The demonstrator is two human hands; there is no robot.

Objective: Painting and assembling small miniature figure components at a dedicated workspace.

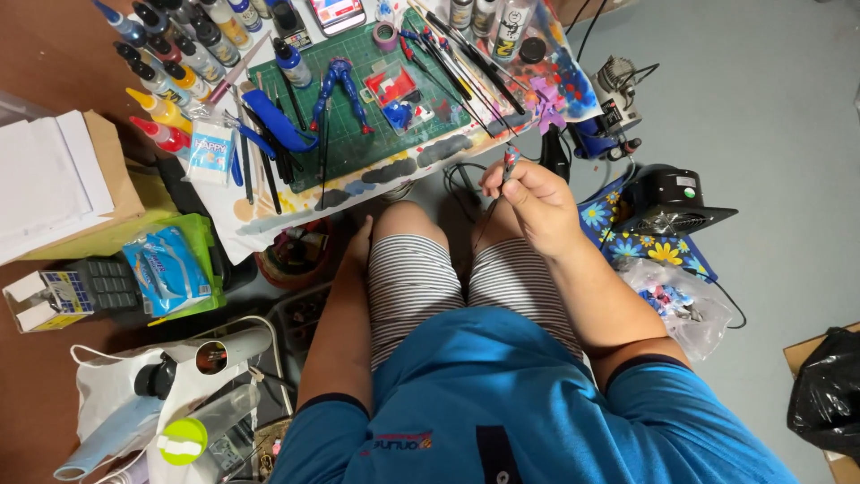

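Person sits on the floor, seen from above; blue shirt and striped shorts fill the lower centre of frame. Right hand (530, 204), just right of centre, has its grip closed around a thin stick w/ a small reddish part (510, 161) on the upper end; stick runs down past the fingers toward the knee. Left hand (361, 242) hangs beside the left knee, centre-left, mostly hidden behind the leg; can't tell if its grip is open or closed, or if it has anything.

Top centre: low bench w/ a green cutting mat (358, 143) on paint-stained paper. On the mat: a blue figure frame (339, 90), loose blue and red parts, brushes and sticks. Paint bottles (175, 63) lie in rows at upper left. Cardboard box w/ white sheets (63, 188) at left; blue wipes packet (167, 269) on a green tray below it.

Right side: grey floor (770, 108), small compressor (614, 94) at upper right, black extractor fan (674, 199) below it on a blue flower-print cloth. Black bag (826, 394) at lower right edge.
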